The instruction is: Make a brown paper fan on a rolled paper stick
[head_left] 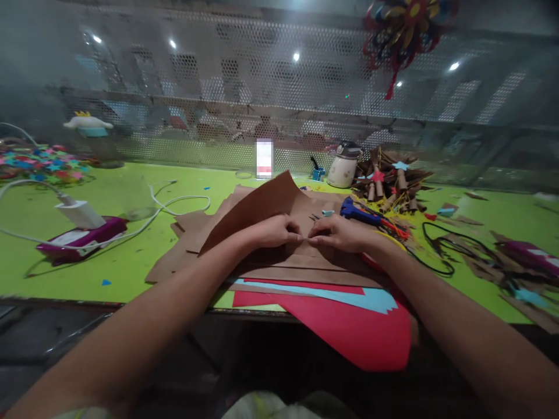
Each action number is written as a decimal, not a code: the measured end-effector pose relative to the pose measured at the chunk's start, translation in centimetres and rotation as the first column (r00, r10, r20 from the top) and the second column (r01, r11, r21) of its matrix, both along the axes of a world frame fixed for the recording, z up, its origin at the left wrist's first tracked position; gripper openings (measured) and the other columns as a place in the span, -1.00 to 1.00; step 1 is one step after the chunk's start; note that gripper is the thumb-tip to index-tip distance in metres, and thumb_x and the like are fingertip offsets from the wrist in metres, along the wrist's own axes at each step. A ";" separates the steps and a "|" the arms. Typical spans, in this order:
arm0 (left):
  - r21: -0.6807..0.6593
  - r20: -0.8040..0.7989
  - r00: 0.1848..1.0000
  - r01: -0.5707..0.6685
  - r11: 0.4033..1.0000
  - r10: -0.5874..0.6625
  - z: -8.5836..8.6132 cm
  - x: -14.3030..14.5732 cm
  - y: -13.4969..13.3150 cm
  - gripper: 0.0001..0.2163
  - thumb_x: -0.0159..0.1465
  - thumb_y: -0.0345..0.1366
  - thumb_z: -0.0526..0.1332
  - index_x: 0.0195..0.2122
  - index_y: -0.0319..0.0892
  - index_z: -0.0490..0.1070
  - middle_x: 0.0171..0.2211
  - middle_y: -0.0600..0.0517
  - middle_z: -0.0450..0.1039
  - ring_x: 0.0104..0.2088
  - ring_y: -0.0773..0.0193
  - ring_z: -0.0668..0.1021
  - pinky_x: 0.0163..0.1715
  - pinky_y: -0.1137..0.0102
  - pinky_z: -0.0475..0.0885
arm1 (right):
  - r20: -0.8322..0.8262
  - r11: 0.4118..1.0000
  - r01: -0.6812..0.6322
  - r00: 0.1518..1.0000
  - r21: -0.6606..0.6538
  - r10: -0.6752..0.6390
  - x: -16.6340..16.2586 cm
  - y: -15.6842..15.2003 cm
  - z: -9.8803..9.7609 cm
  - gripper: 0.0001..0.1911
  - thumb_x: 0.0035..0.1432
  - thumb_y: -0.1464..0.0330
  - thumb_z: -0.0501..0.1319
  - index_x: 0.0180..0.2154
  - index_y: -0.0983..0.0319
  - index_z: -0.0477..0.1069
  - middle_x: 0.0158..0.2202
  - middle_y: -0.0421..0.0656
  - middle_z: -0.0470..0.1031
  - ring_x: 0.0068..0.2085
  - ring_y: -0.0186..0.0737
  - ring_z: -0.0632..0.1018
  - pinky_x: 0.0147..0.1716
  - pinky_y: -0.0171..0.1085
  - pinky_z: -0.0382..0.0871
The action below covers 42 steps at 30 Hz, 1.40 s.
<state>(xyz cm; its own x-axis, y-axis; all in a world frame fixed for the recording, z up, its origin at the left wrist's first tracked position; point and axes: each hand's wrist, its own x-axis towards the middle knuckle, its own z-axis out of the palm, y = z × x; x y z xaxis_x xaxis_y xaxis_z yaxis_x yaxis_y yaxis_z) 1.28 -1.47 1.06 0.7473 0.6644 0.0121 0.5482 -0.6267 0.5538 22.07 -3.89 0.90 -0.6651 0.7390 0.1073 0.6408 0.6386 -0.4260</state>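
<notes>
In the head view a sheet of brown paper [253, 212] curls up, its peak pointing away from me. My left hand [279, 231] is closed in a pinch at the paper, thumb against fingers. Facing it, my right hand [334, 234] pinches too, and the fingertips of both hands nearly meet. The small bit between them looks like brown paper; its exact edge is hidden. Under the hands lies a stack of brown paper [271, 272]. Light blue sheets [367, 298] and red sheets [358, 334] stick out below it, over the table's front edge.
Just beyond my right hand lie a blue-handled tool [360, 212] and scissor-like tips. Brown paper rolls with stars [399, 180] pile up behind. A purple power strip [82, 238] with a white charger [81, 214] sits left. A lit phone [264, 157] stands against the mesh panel.
</notes>
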 end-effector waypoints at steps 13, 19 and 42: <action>0.240 -0.060 0.998 0.022 0.970 -0.008 -1.6 1.3 -0.1 -0.82 0.15 -0.22 0.17 -0.34 -0.21 0.44 -0.40 0.01 0.45 -0.42 0.30 0.42 -0.45 0.46 0.23 | 0.069 0.987 -0.053 0.997 0.153 0.043 -0.3 0.0 -0.8 -0.82 0.12 0.39 0.18 -0.30 0.34 0.51 -0.38 -0.09 0.51 -0.41 -0.32 0.43 -0.41 -0.37 0.23; 0.290 -0.070 0.997 0.006 0.957 0.015 -2.1 1.3 -0.2 -0.85 0.16 -0.25 0.15 -0.34 -0.21 0.40 -0.40 0.00 0.44 -0.40 0.27 0.43 -0.42 0.43 0.26 | 0.149 0.980 -0.063 0.988 0.187 0.035 -0.1 -0.5 -0.4 -0.85 0.09 0.48 0.16 -0.31 0.30 0.50 -0.35 -0.09 0.51 -0.36 -0.28 0.45 -0.38 -0.36 0.22; 0.257 -0.276 0.960 0.110 0.960 -0.036 0.6 0.3 -1.5 -0.82 0.13 -0.44 0.05 -0.32 -0.18 0.42 -0.35 -0.02 0.43 -0.40 0.27 0.41 -0.41 0.43 0.23 | 0.444 0.987 0.092 0.885 0.130 -0.141 0.4 -2.3 2.1 -0.69 -0.04 0.59 0.09 -0.24 0.23 0.41 -0.32 -0.13 0.47 -0.41 -0.31 0.40 -0.55 -0.39 0.06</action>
<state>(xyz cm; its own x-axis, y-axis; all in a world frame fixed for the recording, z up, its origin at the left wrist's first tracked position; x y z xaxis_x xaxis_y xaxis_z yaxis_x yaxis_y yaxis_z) 1.56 -3.01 1.66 0.7938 0.6077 -0.0244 0.5994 -0.7751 0.1999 22.49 -6.23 3.03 -0.5696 0.8153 -0.1041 0.8204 0.5717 -0.0104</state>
